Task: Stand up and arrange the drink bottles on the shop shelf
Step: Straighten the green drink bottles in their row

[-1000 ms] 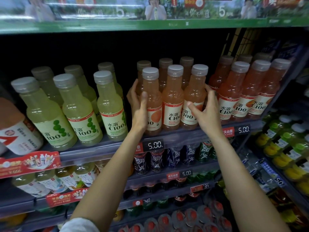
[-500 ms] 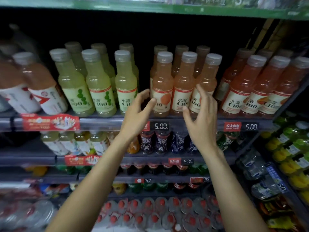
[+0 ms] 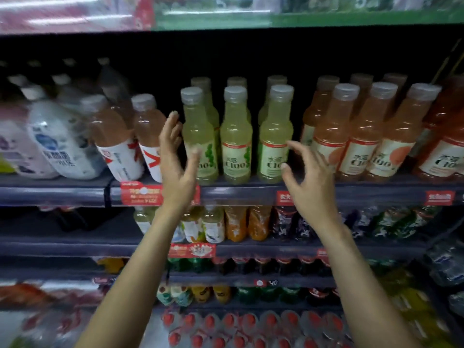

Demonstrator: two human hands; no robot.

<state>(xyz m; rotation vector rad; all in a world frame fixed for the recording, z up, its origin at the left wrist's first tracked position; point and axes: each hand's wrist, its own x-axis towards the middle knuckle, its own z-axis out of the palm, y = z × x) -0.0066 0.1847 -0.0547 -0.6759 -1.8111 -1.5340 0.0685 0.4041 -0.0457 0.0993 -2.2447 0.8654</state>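
- Your left hand [image 3: 175, 169] is raised with fingers straight and thumb spread, grasping nothing; it sits just at the left side of the yellow-green bottles [image 3: 236, 136], thumb in front of the nearest label.
- Your right hand [image 3: 310, 177] is relaxed with loosely bent fingers, empty, its fingertips just at the right-hand bottle of that group.
- The bottles stand upright between your two hands on the shelf [image 3: 251, 190], in rows running back.
- By my reading, you are bracketing this group to square it up; the next move calls for closing both palms onto the outer bottles evenly and sliding them without tipping.
- Labels read "C100" with Chinese characters above, too blurred to read.
- Right of your right hand stand orange bottles [image 3: 371, 134], also "C100".
- Left of your left hand, brown bottles [image 3: 118, 139] lean; their print is illegible.
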